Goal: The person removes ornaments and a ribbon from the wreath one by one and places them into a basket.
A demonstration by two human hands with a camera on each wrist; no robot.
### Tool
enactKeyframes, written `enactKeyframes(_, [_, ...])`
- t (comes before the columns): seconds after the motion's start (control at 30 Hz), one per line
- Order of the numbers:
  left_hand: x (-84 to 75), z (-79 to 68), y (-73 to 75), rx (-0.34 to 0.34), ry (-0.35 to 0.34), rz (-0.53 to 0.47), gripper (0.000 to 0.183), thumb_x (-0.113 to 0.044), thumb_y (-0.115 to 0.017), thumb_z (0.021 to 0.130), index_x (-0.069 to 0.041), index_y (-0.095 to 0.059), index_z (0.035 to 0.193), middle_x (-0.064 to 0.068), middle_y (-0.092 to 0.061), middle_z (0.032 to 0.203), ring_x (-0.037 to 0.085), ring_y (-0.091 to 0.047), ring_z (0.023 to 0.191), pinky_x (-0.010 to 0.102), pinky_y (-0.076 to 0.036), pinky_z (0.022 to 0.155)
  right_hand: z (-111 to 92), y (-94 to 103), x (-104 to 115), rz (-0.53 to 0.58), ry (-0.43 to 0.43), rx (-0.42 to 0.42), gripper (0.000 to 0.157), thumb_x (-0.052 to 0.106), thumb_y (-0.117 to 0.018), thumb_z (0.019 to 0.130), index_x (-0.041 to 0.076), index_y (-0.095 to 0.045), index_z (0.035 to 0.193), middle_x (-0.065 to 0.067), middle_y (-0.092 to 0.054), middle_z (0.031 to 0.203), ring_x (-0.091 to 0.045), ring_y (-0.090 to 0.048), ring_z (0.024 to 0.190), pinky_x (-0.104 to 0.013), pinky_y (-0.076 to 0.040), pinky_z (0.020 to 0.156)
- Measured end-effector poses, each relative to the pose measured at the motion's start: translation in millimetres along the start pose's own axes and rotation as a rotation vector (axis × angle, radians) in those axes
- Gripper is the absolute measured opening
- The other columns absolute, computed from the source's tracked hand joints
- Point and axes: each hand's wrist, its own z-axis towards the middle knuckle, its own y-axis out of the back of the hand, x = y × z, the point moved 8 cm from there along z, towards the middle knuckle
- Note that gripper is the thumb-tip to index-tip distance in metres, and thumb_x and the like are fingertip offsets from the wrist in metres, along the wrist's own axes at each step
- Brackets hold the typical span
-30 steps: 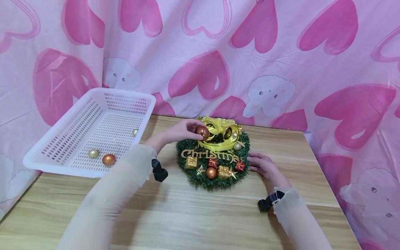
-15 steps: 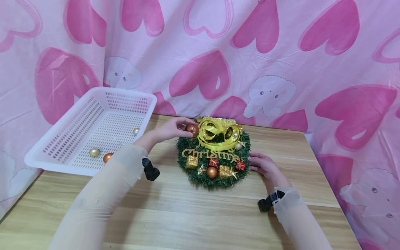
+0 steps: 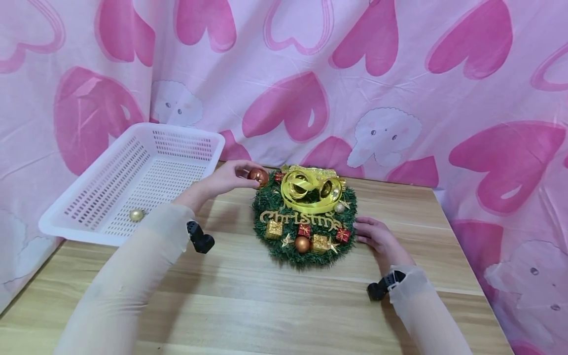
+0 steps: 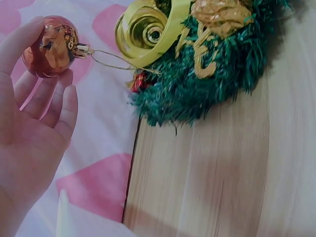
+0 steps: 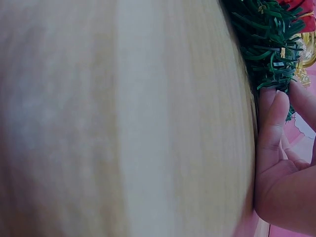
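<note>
My left hand (image 3: pixel 222 178) pinches a shiny copper-coloured bauble (image 3: pixel 259 177) just off the upper left edge of a green tinsel wreath (image 3: pixel 265 199). In the left wrist view, a thin gold loop of cord (image 4: pixel 116 64) runs from the bauble's cap (image 4: pixel 83 50) to the wreath. Gold lettering (image 3: pixel 301 220), yellow ribbon (image 3: pixel 310 207), bells, small gift boxes and stars decorate the wreath, which lies on the table. My right hand (image 3: pixel 378 237) holds the wreath's right edge, thumb and fingers at its fringe in the right wrist view.
A white perforated basket (image 3: pixel 55 228) stands on the left, a small gold ball (image 3: pixel 136 215) visible inside it; my left sleeve (image 3: pixel 115 281) covers part of it. A pink heart-patterned curtain (image 3: pixel 213 88) hangs behind the wooden table (image 3: pixel 266 310).
My left hand has carried the bauble leftward from over the ribbon to just beyond the wreath's edge. My right hand stays at the wreath's right side.
</note>
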Motion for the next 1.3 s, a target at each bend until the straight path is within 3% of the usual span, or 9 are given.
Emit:
enactKeyframes(0.23, [5.4, -10.9, 21.3, -0.051, 0.021, 0.012, 0.05, -0.018, -0.07, 0.083, -0.005, -0.053, 0.128, 0.014, -0.06, 0.117, 0.016, -0.058, 0.097, 0.024, -0.049, 0.084, 2, 1.5, -1, -0.007, -0.004, -0.01, 0.035, 0.013, -0.064, 0.088, 0.008, -0.05, 0.12, 0.009, -0.06, 0.089, -0.004, -0.059, 0.077, -0.019, -0.052, 0.075])
enactKeyframes(0.67, [17.6, -41.6, 66.7, -0.176, 0.108, 0.075, 0.049, -0.024, -0.068, 0.086, -0.009, -0.052, 0.13, 0.012, -0.057, 0.122, 0.02, -0.053, 0.105, 0.029, -0.042, 0.089, 2, 1.3, 2, -0.06, 0.001, 0.017, 0.054, 0.011, -0.062, 0.088, -0.002, -0.038, 0.135, 0.008, -0.06, 0.085, -0.005, -0.06, 0.073, -0.018, -0.053, 0.073])
enactKeyframes(0.83, [22.8, -55.9, 86.9, -0.239, 0.133, 0.092, 0.052, -0.027, -0.064, 0.088, -0.009, -0.048, 0.134, 0.012, -0.053, 0.128, 0.014, -0.051, 0.106, 0.022, -0.044, 0.086, 3, -0.2, 3, -0.062, 0.003, 0.038, 0.055, 0.01, -0.061, 0.089, -0.003, -0.035, 0.136, 0.008, -0.061, 0.085, -0.005, -0.06, 0.073, -0.018, -0.053, 0.073])
enactKeyframes(0.93, [27.7, -65.2, 100.4, -0.279, 0.154, 0.105, 0.055, -0.03, -0.063, 0.089, -0.009, -0.045, 0.136, 0.012, -0.052, 0.129, 0.006, -0.05, 0.103, 0.023, -0.042, 0.089, 3, -1.4, 3, -0.062, 0.01, 0.05, 0.056, 0.01, -0.06, 0.09, -0.004, -0.034, 0.137, 0.008, -0.061, 0.085, -0.005, -0.06, 0.073, -0.018, -0.053, 0.072])
enactKeyframes(1.03, [33.7, -73.3, 112.3, -0.303, 0.171, 0.122, 0.057, -0.033, -0.063, 0.089, -0.008, -0.044, 0.136, 0.007, -0.053, 0.126, -0.002, -0.05, 0.098, 0.031, -0.04, 0.095, 2, -1.4, 3, -0.059, 0.012, 0.046, 0.053, 0.01, -0.06, 0.09, -0.003, -0.036, 0.136, 0.008, -0.061, 0.085, -0.005, -0.06, 0.073, -0.018, -0.053, 0.071])
enactKeyframes(1.2, [42.9, -84.3, 124.2, -0.289, 0.189, 0.146, 0.055, -0.032, -0.065, 0.088, -0.008, -0.046, 0.134, -0.013, -0.056, 0.112, -0.007, -0.052, 0.093, 0.04, -0.039, 0.1, 1, -0.8, 3, -0.029, 0.009, 0.036, 0.046, 0.01, -0.061, 0.09, -0.001, -0.042, 0.13, 0.008, -0.06, 0.086, -0.005, -0.06, 0.073, -0.018, -0.053, 0.071])
enactKeyframes(1.3, [47.2, -88.8, 127.7, -0.272, 0.197, 0.173, 0.054, -0.031, -0.065, 0.088, -0.007, -0.047, 0.133, -0.014, -0.056, 0.11, -0.008, -0.053, 0.092, 0.04, -0.039, 0.099, 2, -0.4, 3, -0.032, 0.009, 0.035, 0.048, 0.01, -0.062, 0.089, -0.001, -0.041, 0.131, 0.008, -0.06, 0.085, -0.005, -0.06, 0.073, -0.019, -0.053, 0.071])
